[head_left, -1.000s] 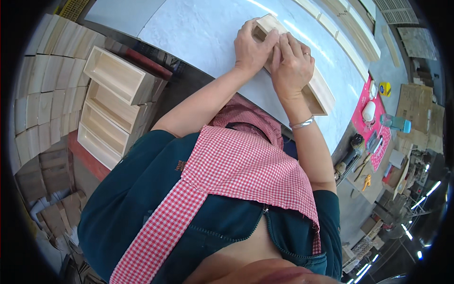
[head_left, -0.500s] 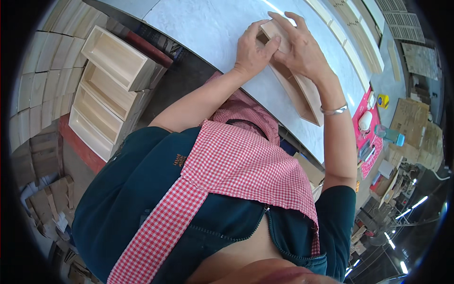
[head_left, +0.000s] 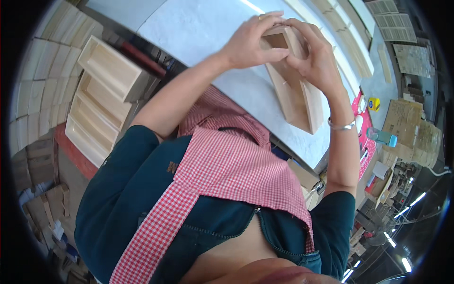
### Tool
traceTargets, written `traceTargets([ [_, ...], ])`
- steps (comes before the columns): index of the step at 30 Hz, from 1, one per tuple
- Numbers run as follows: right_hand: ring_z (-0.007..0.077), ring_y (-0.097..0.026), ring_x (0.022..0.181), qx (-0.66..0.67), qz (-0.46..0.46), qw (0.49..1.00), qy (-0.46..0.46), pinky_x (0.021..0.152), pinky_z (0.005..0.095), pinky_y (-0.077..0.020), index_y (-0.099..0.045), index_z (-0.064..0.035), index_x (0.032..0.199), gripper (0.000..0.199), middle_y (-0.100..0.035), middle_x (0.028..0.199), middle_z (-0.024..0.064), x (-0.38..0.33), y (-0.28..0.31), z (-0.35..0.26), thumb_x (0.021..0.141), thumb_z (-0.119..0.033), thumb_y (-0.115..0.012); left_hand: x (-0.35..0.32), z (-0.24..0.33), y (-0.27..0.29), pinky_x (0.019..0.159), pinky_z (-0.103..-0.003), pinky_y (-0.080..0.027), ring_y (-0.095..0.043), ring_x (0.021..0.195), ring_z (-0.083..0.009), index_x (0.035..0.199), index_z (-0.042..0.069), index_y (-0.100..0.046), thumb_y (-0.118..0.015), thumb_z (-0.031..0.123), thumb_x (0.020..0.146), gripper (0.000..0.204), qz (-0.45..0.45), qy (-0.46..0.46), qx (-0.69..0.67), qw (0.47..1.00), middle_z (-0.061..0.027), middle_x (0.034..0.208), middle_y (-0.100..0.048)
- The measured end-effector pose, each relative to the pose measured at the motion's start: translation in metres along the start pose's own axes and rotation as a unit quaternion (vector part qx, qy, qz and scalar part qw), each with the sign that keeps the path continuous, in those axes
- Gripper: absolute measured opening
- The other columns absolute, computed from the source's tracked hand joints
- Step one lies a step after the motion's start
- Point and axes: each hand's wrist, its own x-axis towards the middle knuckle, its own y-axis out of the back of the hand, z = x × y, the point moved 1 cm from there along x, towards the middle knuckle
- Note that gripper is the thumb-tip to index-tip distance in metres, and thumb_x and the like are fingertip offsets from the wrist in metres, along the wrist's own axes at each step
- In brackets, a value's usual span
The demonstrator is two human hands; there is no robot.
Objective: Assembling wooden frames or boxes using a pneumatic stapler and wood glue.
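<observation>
A long, narrow wooden box frame [head_left: 288, 97] stands on the pale marbled table [head_left: 189, 33], one end toward me and the other between my hands. My left hand [head_left: 255, 41] curls round the far end at its left corner, thumb along the end piece. On the right corner, my right hand [head_left: 314, 56] grips the long side with its fingers over the far edge and its thumb inward. Both hands are closed on the frame. Parts of the far end are hidden behind my fingers.
Long wooden strips [head_left: 347, 35] lie along the table's far side. Open wooden boxes [head_left: 111, 68] are stacked at the left, beside piled wood blocks [head_left: 52, 71]. At the right are a pink cloth [head_left: 365, 154], a yellow tape measure [head_left: 374, 104], a clear bottle [head_left: 382, 137] and cardboard [head_left: 402, 123].
The frame has turned upright, showing more of its inside, and its near end has shifted slightly toward me. My left hand has moved a little left and my fingers have shifted on the far end.
</observation>
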Motion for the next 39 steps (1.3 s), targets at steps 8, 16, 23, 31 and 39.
traceTargets([
  [8,0.0241,-0.063,0.099,0.078,0.271,0.959,0.036,0.086,0.0340,-0.0516,-0.061,-0.0117,0.128,0.060,-0.065,0.117,0.0072,-0.017,0.041,-0.011,0.071,-0.005,-0.078,0.154,0.088,0.028,0.098,-0.042,-0.044,-0.055,0.107,-0.0356,0.147,0.001,-0.038,-0.058,0.012,0.080,0.071,-0.359,-0.176,0.182,0.898,-0.0238,0.129,-0.055],
  [16,0.0229,-0.062,0.106,0.159,0.401,0.900,0.062,0.091,0.0315,-0.0513,-0.058,-0.0110,0.132,0.062,-0.064,0.124,0.0065,-0.076,0.026,0.033,0.073,-0.001,-0.076,0.165,0.119,-0.051,0.090,-0.039,-0.049,-0.058,0.102,-0.0315,0.139,0.002,-0.050,-0.053,0.007,0.077,0.061,-0.459,-0.179,0.049,0.869,-0.0177,0.126,-0.060],
  [23,0.0232,-0.064,0.110,0.099,0.435,0.895,-0.005,0.095,0.0324,-0.0522,-0.058,-0.0075,0.135,0.056,-0.064,0.128,0.0093,-0.135,0.029,0.035,0.081,-0.003,-0.075,0.153,0.110,-0.100,0.093,-0.043,-0.049,-0.062,0.104,-0.0314,0.135,0.002,-0.054,-0.058,0.012,0.080,0.056,-0.437,-0.438,0.169,0.767,-0.0174,0.125,-0.062],
  [31,0.0266,-0.066,0.095,-0.233,0.466,0.792,-0.320,0.084,0.0332,-0.0529,-0.066,-0.0063,0.124,0.037,-0.070,0.114,0.0112,-0.365,0.083,0.131,0.088,-0.015,-0.068,0.144,0.148,-0.088,0.099,-0.045,-0.043,-0.056,0.113,-0.0395,0.152,0.018,-0.039,-0.043,-0.009,0.065,0.091,-0.469,-0.218,0.258,0.816,-0.0149,0.135,-0.059],
  [39,0.0464,-0.064,0.076,-0.304,0.249,0.552,-0.735,0.070,0.0502,-0.0535,-0.067,0.0030,0.096,0.035,-0.067,0.088,0.0250,-0.651,0.079,0.219,0.090,-0.030,-0.059,0.142,0.147,-0.081,0.102,-0.043,-0.038,-0.052,0.112,-0.0387,0.149,0.007,-0.040,-0.046,-0.006,0.070,0.081,-0.417,-0.259,0.272,0.828,-0.0193,0.131,-0.056],
])
